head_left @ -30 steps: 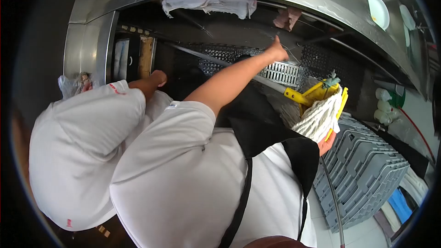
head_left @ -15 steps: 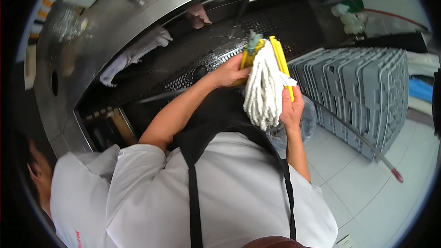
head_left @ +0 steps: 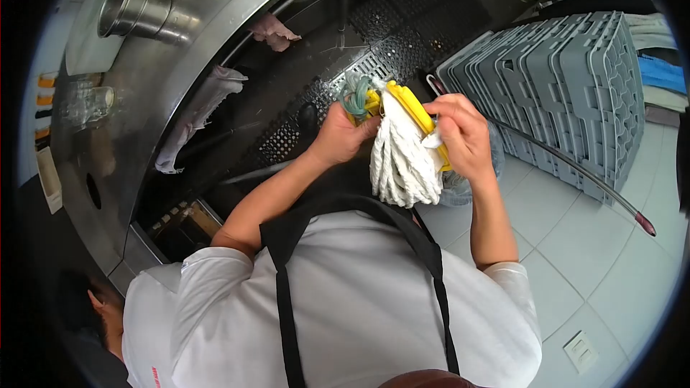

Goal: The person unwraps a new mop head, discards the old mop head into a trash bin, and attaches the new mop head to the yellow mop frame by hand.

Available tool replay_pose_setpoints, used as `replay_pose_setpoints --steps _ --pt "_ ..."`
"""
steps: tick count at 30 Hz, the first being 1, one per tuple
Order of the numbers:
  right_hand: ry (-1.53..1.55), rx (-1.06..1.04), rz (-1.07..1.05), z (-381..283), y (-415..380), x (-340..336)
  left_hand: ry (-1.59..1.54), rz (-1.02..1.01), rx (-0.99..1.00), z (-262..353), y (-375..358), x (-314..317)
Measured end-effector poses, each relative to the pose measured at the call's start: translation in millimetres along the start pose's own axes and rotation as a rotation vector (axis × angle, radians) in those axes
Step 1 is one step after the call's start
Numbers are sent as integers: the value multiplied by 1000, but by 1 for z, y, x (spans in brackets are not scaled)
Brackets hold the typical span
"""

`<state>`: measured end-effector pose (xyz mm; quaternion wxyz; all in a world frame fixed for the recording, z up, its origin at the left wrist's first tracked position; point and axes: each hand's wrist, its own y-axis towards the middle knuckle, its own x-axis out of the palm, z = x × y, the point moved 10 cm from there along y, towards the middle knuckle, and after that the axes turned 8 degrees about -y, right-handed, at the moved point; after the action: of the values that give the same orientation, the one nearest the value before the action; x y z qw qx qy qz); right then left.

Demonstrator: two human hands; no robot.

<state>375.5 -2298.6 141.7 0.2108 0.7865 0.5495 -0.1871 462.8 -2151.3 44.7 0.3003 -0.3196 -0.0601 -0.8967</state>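
Observation:
A white string mop head [head_left: 406,162] hangs between my hands in front of the black apron, its cords drooping downward. Along its top runs a yellow plastic clamp [head_left: 410,106]. My left hand [head_left: 339,135] is closed around the left side of the mop head, near a bundle of green cord or strap [head_left: 355,95]. On the other side, my right hand [head_left: 463,133] pinches at the clamp's right part, beside a small white tag [head_left: 432,141]. The fingertips of my left hand are partly hidden behind the mop head.
Grey stacked plastic crates [head_left: 546,93] stand at right, with a metal pole [head_left: 568,162] leaning across them. A steel counter [head_left: 180,72] carries metal containers [head_left: 136,11]. Pinkish cloths [head_left: 201,115] hang below it over a black perforated mat [head_left: 284,136]. Another person [head_left: 108,316] is at lower left.
The mop head has shifted a little left and its clamp has tilted. My right hand has moved up along the clamp, its fingers now higher. The camera view has turned too.

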Motion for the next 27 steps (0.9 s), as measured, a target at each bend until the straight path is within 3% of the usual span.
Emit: replay_pose_setpoints --steps 5,11,18,22,27 --pt "225 106 -27 -21 21 22 -82 -25 -17 9 -8 4" --pt "216 155 -107 -16 19 42 -141 136 44 9 -13 2" --pt "456 340 -85 -6 10 58 250 120 -10 17 -25 1" --pt "572 446 -105 4 13 72 440 222 -44 40 -17 3" --pt "729 583 -75 9 17 83 424 345 -75 45 -8 -8"
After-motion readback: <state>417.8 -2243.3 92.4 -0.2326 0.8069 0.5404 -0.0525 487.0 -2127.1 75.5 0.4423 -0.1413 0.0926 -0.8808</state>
